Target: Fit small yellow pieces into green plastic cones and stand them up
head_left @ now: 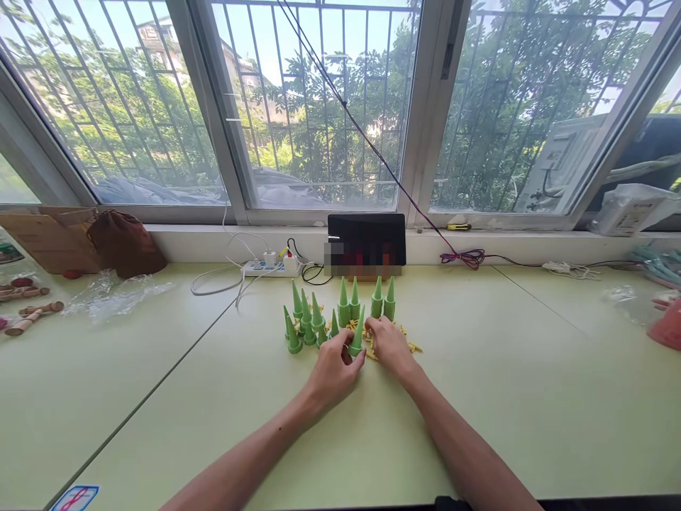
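Note:
Several green cone-shaped spikes [311, 319] stand upright in a cluster on the pale green table [479, 397]. Small yellow pieces [409, 346] lie scattered among and beside them. My left hand [335, 369] has its fingers curled round the base of one green cone [357, 335] at the front of the cluster. My right hand [388, 344] rests just right of that cone, fingers bent down onto the yellow pieces; what it pinches is hidden.
A black device [366, 245] leans against the window sill behind the cones, with a white power strip [269, 267] and cables to its left. Wooden parts [32, 316] and a brown bag [125, 245] lie far left. Another person's hand [665, 304] shows at the right edge.

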Demonstrator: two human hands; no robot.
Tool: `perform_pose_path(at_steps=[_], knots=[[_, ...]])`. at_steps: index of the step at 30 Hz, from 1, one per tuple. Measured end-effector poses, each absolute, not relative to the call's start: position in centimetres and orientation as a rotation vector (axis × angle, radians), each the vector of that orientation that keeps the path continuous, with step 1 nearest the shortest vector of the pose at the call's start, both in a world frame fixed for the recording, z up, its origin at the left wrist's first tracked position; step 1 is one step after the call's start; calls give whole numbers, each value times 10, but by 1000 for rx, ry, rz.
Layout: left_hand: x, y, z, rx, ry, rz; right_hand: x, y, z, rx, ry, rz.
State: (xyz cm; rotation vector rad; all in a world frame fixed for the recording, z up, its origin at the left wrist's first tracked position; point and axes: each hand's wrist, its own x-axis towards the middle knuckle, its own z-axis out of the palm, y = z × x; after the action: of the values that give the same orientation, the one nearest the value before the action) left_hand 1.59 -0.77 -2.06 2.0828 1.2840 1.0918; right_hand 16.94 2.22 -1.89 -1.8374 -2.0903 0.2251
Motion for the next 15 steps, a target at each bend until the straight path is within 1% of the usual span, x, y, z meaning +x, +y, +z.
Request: perform_pose_path(at_steps=[10, 15], knots=[[17, -8, -20, 2072, 1288, 1106, 169, 22, -18, -1815, -2080, 278], [16, -7, -20, 2078, 1286, 1091, 168, 23, -18, -1813, -2069, 252]])
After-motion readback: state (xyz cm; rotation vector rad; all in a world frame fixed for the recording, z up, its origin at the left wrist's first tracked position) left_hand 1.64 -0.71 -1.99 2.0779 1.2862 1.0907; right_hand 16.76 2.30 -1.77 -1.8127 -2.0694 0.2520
